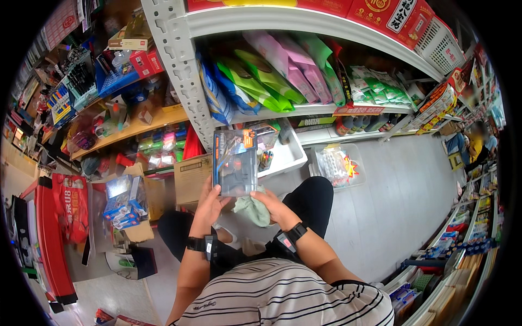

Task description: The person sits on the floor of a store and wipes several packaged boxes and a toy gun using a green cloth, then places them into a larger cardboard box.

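Observation:
Both hands are in front of me, above my bent knees, on a flat dark package [235,168] with orange patches and a clear window. Its contents look like dark tool-like pieces, too small to name. My left hand [209,205] grips the lower left corner, thumb on the front. At the lower right corner, my right hand [272,206] pinches the edge with its thumb. A pale green cloth [252,211] hangs bunched under the package, against the right hand's fingers. Just behind the package stands a white bin [296,157] with small packaged goods, partly hidden by it.
A white metal shelf [321,113] ahead carries colourful bags. On the floor to the right lies a clear tub [356,176] with packaged items. Cardboard boxes [191,178] and blue packs [125,201] crowd the left. People [478,144] are far off at the right.

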Demonstrator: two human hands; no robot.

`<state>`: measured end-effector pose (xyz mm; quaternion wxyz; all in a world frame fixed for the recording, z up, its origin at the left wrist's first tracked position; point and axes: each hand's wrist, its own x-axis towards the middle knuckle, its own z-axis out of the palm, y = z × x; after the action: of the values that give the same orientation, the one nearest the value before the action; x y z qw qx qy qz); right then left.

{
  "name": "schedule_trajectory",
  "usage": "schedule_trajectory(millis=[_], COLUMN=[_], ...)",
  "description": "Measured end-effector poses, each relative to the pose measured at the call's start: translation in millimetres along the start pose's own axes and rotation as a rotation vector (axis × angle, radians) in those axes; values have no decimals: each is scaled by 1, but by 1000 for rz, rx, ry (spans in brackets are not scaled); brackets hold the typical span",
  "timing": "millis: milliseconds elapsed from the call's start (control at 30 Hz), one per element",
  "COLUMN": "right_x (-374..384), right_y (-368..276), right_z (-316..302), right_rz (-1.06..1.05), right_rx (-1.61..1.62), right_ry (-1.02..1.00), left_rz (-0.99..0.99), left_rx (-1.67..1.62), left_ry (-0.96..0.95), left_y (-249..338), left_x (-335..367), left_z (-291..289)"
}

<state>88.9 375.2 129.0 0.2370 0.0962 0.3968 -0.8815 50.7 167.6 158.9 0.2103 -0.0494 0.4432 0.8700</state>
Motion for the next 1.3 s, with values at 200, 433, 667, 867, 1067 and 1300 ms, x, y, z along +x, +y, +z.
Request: schedule_trajectory(millis=[200, 433, 667, 867, 1067, 1300], right_x=[10, 47, 34, 57, 55, 46], right_y=[1, -30, -29, -62, -57, -73], right_z=[-5, -39, 76, 29, 35, 28], right_rz=[114, -396, -945, -998, -1102, -910], right_rx=[-234, -219, -1453, -1666, -1467, -1651], right_ry=[55, 575, -92, 374, 257, 321], left_rz=[-50, -127, -196, -239, -243, -274], left_rx=[85, 230, 299, 436, 482, 571], left_ry=[86, 91, 39, -74, -63, -125], left_y=[-7, 11, -2, 17, 12, 13], left_x=[10, 7, 9, -2, 0, 0], left_z=[-24, -42, -28, -5, 1, 13])
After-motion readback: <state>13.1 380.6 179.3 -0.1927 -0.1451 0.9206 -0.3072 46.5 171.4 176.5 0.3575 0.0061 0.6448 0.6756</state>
